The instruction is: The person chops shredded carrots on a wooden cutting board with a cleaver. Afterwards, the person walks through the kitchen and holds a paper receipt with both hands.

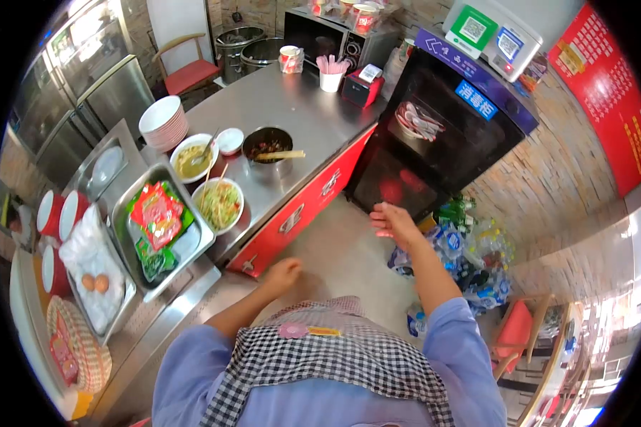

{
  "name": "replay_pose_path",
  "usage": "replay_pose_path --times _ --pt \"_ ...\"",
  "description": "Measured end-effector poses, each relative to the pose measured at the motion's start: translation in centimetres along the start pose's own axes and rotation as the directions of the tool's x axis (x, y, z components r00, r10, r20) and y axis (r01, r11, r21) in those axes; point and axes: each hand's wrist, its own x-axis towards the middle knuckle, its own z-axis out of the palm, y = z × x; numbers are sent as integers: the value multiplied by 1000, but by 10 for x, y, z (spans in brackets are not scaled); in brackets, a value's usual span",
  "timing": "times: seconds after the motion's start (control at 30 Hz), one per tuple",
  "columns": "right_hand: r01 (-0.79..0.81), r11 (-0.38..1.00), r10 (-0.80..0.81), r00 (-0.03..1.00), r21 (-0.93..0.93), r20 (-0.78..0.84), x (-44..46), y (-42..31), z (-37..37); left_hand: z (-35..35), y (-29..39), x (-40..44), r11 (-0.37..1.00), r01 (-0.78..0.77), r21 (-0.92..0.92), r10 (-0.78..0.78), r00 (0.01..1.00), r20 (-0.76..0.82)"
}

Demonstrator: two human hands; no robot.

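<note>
My left hand (283, 276) hangs in a loose fist beside the red counter front (292, 213), with nothing seen in it. My right hand (397, 224) is held out in front of the dark disinfection cabinet (434, 128), fingers loosely apart and holding nothing. On the steel counter nearest my left hand stand a bowl of shredded green vegetable (219, 206) with chopsticks, a bowl of yellowish-green food (192, 160) with a spoon, and a steel pot (269, 168) of dark sauce with a wooden handle across it. A small white lidded tub (230, 141) sits between them.
At left are stacked bowls (162, 122), a steel tray (205, 238) with red and green packets, and a tray with two eggs (95, 283). Bagged bottles (449, 245) lie on the floor by the cabinet. A microwave (317, 39) and red chair (186, 75) stand behind.
</note>
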Motion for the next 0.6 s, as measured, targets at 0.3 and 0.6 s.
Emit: replay_pose_path --times 0.3,0.6 --pt "307 948 -311 950 85 31 274 -154 -80 8 166 277 972 -233 10 232 971 54" --pt "295 869 -62 861 397 -505 440 -272 -81 12 154 498 1000 -10 -11 5 929 -371"
